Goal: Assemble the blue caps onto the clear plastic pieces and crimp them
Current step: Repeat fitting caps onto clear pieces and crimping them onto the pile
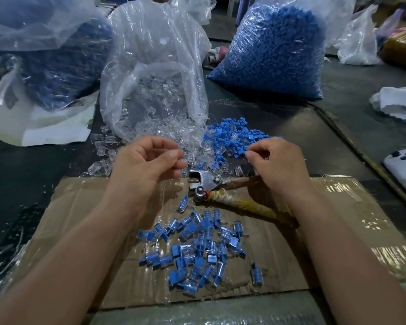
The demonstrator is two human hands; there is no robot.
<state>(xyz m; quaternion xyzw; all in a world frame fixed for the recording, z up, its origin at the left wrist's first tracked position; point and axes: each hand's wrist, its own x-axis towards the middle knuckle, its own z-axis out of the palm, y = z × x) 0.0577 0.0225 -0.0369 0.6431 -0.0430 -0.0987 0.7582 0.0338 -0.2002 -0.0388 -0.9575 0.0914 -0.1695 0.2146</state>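
Left grip (148, 160) raised over the spilled clear plastic pieces (102, 150), fingers curled in toward the thumb; cannot tell if holding a clear piece or nothing. Right grip (279, 163) at the near edge of the loose blue caps (234, 137), thumb and forefinger drawn together in a pinch, contents too small to make out. Between and just below the two grips, the crimping pliers (208, 182) lying flat on the cardboard (80, 207): jaws pointing left, close under the left grip's fingertips, long axis slanting down and to the right, taped handles running beneath the right wrist. Nearer the handles, the right grip, so probably the one for lifting and squeezing. Finished capped pieces (197, 249) heaped closer in, on the same cardboard, well short of either grip.
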